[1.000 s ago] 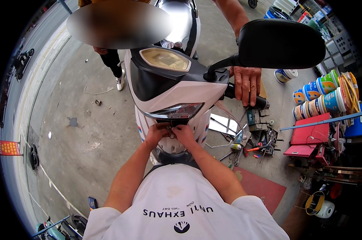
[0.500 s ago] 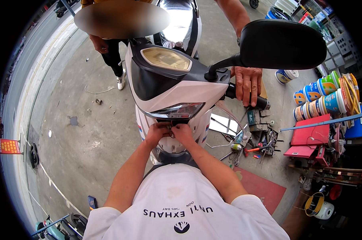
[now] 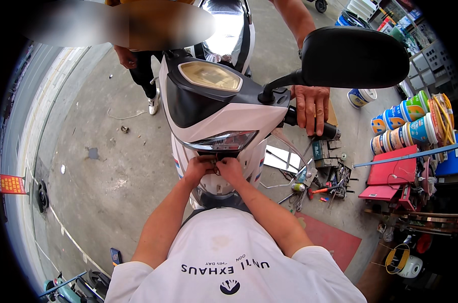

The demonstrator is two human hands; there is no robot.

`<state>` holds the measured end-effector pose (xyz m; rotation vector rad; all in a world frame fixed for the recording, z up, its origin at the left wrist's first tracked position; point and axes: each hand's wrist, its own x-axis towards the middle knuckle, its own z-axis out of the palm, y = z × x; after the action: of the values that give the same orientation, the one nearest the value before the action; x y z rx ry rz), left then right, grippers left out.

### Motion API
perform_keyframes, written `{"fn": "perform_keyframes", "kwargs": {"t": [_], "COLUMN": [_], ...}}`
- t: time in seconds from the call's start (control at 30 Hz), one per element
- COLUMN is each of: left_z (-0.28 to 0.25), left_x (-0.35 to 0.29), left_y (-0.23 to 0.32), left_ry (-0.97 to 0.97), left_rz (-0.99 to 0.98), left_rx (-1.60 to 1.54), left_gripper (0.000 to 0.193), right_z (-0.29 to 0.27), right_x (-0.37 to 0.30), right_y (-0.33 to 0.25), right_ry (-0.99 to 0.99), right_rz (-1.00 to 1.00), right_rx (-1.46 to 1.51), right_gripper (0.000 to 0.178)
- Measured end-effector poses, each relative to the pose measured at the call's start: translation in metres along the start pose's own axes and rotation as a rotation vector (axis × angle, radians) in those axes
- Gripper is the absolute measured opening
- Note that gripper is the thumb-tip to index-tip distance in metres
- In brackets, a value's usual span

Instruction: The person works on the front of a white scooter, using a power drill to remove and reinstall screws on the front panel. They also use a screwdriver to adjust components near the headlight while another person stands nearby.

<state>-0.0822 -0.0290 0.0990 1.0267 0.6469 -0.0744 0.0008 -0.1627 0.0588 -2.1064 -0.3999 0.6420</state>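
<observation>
Both of my hands work close together at the front of a white and black scooter (image 3: 239, 121), just under its headlight (image 3: 225, 140). My left hand (image 3: 199, 169) has its fingers bent inward toward the dark gap there. Beside it, my right hand (image 3: 230, 168) is closed, its fingertips meeting the left ones. Something small and dark, perhaps a wire, shows between them, too small to name. Another person's hand (image 3: 312, 108) rests over the black handlebar grip (image 3: 331, 131), beneath the large black mirror (image 3: 355, 56).
A second person (image 3: 144, 70) stands at the far left of the scooter. Loose tools (image 3: 335, 182) and a toolbox (image 3: 327, 151) lie on the concrete to the right. Paint buckets (image 3: 401, 118) and a red metal case (image 3: 392, 164) stand beyond. A red mat (image 3: 330, 237) lies nearer me.
My hands stay in the same place under the headlight with almost no movement. The view shifts very slightly; the other person's hand remains on the grip.
</observation>
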Motion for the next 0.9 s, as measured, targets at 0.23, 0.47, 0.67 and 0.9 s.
{"fn": "perform_keyframes", "kwargs": {"t": [0.23, 0.47, 0.67, 0.9], "left_z": [-0.0012, -0.0027, 0.0, -0.0011], "left_x": [0.0013, 0.0017, -0.0009, 0.001], "left_y": [-0.0014, -0.0026, 0.0008, -0.0002], "left_ry": [0.011, 0.0, 0.017, -0.015], "left_rz": [-0.008, 0.0, -0.018, -0.008], "left_rx": [-0.004, -0.013, -0.017, -0.015], "left_gripper": [0.037, 0.036, 0.036, 0.037], "right_z": [0.0023, 0.0004, -0.0018, -0.0033], "right_x": [0.0024, 0.0008, -0.0027, -0.0024], "right_y": [0.0043, 0.0018, -0.0009, -0.0007], "right_ry": [-0.004, -0.024, -0.04, -0.044], "right_rz": [-0.018, 0.004, 0.005, 0.019], "right_rx": [0.018, 0.028, 0.065, 0.06], "right_gripper": [0.026, 0.026, 0.026, 0.027]}}
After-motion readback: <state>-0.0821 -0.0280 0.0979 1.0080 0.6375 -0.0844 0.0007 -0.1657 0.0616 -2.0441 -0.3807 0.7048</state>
